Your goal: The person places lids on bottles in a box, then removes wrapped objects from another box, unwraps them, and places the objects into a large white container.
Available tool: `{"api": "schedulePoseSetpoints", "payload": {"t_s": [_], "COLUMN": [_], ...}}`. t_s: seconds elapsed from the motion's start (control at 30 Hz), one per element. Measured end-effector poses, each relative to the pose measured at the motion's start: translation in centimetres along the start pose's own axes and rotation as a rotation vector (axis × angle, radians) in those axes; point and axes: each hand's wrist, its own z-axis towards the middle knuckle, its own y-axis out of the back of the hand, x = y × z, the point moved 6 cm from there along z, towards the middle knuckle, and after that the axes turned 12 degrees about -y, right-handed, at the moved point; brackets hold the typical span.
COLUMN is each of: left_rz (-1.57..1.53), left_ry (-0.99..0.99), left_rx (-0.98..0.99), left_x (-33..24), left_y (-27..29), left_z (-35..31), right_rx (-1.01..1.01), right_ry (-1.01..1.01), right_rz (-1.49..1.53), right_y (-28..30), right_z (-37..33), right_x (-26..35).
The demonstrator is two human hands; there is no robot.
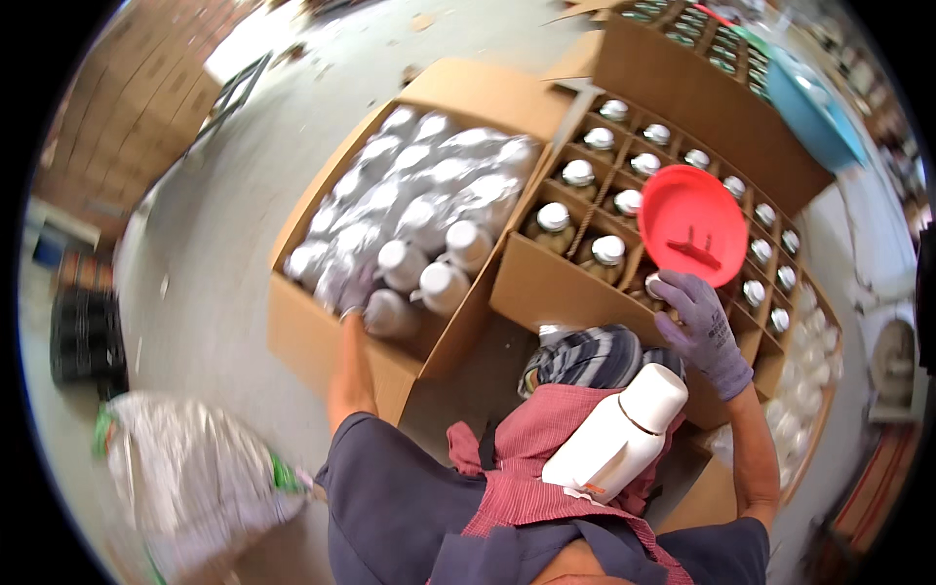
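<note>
My left hand (359, 290), gloved and smeared by motion, reaches into the left cardboard box (392, 378), at the clear plastic wrapping (395, 185) over rows of pale bottles. Several white flasks (444, 287) with handles stand uncovered beside it. My gloved right hand (704, 336) has its fingers and thumb closed around the top of a silver-topped bottle (653, 283) at the near edge of the divided carton (531, 285). Across my lap, a white vacuum flask (614, 439) leans at a slant on the red checked apron (517, 414), held by neither hand.
A red plastic bowl (692, 219) rests on the bottles in the divided carton. Behind that carton stand another box of bottles (721, 44) and a blue basin (809, 107). Clear plastic-wrapped items (804, 380) lie at the right. A white sack (190, 468) sits at lower left.
</note>
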Motion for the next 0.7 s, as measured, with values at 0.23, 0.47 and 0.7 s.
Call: {"api": "schedulePoseSetpoints", "payload": {"t_s": [0.23,0.47,0.7], "left_rz": [-0.473,-1.853,-1.65], "left_ry": [0.182,-0.215,-0.669], "left_rx": [-0.278,0.406,0.334], "left_x": [-4.0,-43.1,-46.9], "left_y": [1.1,11.7,10.4], "left_z": [2.5,9.1,12.9], "right_rx": [-0.136,0.091,-0.002], "right_ry": [-0.382,-0.323,-0.68], "right_rz": [0.063,0.765,1.52], "right_y": [3.1,-3.1,0.6], "right_z": [-9.3,2.3,3.4], "right_x": [-9.1,-0.5,-9.5]}}
